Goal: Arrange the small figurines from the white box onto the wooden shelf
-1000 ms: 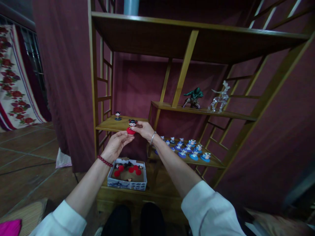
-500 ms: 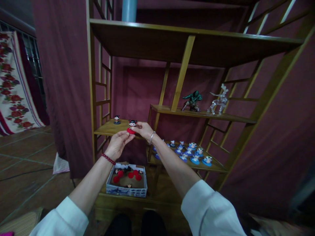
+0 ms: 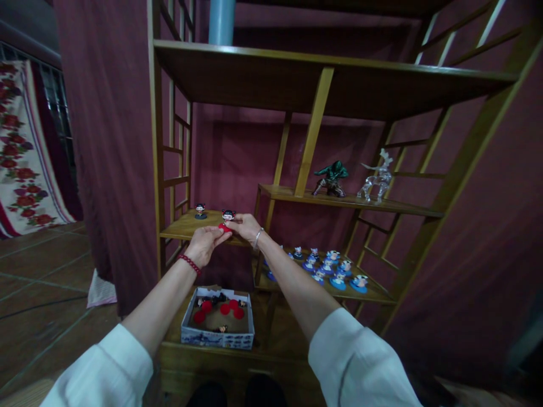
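Observation:
Both my hands meet at a small black-haired figurine [image 3: 228, 216] on a red round base [image 3: 224, 228], just in front of the left shelf board [image 3: 180, 227]. My left hand [image 3: 204, 244] pinches the red base from the left, a beaded bracelet at its wrist. From the right, my right hand [image 3: 248, 227] grips the figurine's body between thumb and fingers. Another black-haired figurine [image 3: 200, 211] on a dark base stands on the same board, to the left. Below my hands, an open cardboard box [image 3: 218, 339] holds several red discs [image 3: 224, 309] and small dark-haired figurines.
Several blue-based figurines [image 3: 338, 280] crowd the lower right shelf. Above them stand a green-hooded crouching figure [image 3: 333, 177] and a clear deer figurine [image 3: 376, 178]. A wooden upright [image 3: 314, 133] divides the shelving. A blue cylinder [image 3: 222, 21] is on the top board.
The view has tilted up slightly, so the shelves and box sit a little lower. My hands still hold the figurine and its red base in nearly the same place.

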A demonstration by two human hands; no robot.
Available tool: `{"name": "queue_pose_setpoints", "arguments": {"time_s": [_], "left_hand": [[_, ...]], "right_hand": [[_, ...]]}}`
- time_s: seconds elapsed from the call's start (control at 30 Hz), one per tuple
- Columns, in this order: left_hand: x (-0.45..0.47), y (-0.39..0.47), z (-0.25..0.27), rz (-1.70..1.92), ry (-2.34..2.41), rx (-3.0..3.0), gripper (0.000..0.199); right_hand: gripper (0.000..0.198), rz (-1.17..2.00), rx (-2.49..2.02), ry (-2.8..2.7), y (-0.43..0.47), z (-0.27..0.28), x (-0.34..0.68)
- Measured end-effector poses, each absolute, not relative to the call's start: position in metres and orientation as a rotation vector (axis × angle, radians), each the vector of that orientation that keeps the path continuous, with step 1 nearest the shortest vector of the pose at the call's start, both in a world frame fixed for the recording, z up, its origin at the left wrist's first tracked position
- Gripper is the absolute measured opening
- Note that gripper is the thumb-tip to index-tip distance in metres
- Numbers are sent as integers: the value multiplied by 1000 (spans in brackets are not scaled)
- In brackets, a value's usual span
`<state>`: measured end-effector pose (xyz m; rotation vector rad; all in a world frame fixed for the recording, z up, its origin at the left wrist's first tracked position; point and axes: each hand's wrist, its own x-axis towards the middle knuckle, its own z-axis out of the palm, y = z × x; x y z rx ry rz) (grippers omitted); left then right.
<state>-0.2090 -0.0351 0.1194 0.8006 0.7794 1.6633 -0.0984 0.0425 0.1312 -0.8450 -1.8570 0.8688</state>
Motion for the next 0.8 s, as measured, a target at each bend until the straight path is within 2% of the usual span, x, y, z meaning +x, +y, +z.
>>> {"name": "queue_pose_setpoints", "arguments": {"time_s": [0.3, 0.63, 0.8], "left_hand": [[-211, -33, 121, 1589, 904, 885, 18], [-214, -25, 127, 1538, 1162, 1049, 15], [-222, -25, 123, 1566, 1365, 1300, 13]], "right_hand": [[23, 801, -835, -1921, 49, 128, -98], [20, 1092, -911, -1705, 55, 133, -106], [19, 1117, -922, -1618, 64, 132, -106]]}}
